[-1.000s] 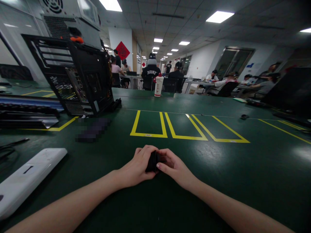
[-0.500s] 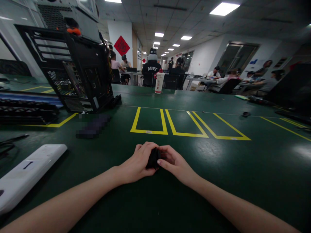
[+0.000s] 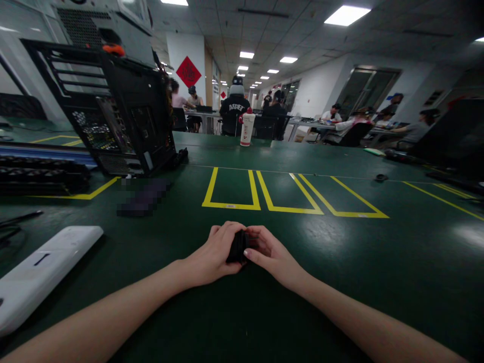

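Note:
Between my two hands is a small, dark, box-like object (image 3: pixel 237 247), whose exact kind I cannot make out. My left hand (image 3: pixel 214 254) wraps round its left side, the thumb low and the fingers over the top. From the other side my right hand (image 3: pixel 274 257) grips its right edge, with the thumb in front and the fingers curled behind. Both hands are low over the green tabletop (image 3: pixel 242 322), near its front middle. The fingers hide much of the object.
Yellow tape outlines (image 3: pixel 231 205) mark the table ahead. At left stand a black computer case (image 3: pixel 139 116) and a long white device (image 3: pixel 49 267). A white cup (image 3: pixel 247 128) is farther back, and a small black round item (image 3: pixel 381 177) lies at right. Several people sit beyond.
My hands and the dark object stay almost where they were. The whole view has shifted very slightly, and some people in the background have moved a little.

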`<move>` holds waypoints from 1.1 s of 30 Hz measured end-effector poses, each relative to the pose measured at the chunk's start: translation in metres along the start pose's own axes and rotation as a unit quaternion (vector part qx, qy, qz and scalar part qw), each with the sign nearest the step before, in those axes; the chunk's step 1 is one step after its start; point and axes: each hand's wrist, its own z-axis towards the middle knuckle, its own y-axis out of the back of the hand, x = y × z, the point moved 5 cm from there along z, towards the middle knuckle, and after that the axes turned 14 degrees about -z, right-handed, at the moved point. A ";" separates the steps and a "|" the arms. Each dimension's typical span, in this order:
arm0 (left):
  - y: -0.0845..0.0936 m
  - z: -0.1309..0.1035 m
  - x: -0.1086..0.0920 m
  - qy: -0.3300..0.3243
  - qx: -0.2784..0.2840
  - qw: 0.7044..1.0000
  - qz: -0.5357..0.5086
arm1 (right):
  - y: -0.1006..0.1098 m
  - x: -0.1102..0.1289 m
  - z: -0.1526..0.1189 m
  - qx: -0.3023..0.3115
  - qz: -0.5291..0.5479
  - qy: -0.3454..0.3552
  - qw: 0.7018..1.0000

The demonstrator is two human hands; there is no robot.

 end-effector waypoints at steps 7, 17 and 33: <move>0.000 0.000 0.001 0.004 -0.003 1.000 -0.007 | 0.000 0.001 -0.003 -0.003 -0.009 0.036 0.999; 0.000 0.000 0.001 0.001 -0.003 1.000 -0.004 | 0.000 0.000 -0.001 0.009 -0.017 0.017 1.000; -0.001 0.001 0.001 -0.001 -0.003 1.000 -0.005 | 0.001 -0.001 -0.001 -0.019 -0.032 0.005 0.999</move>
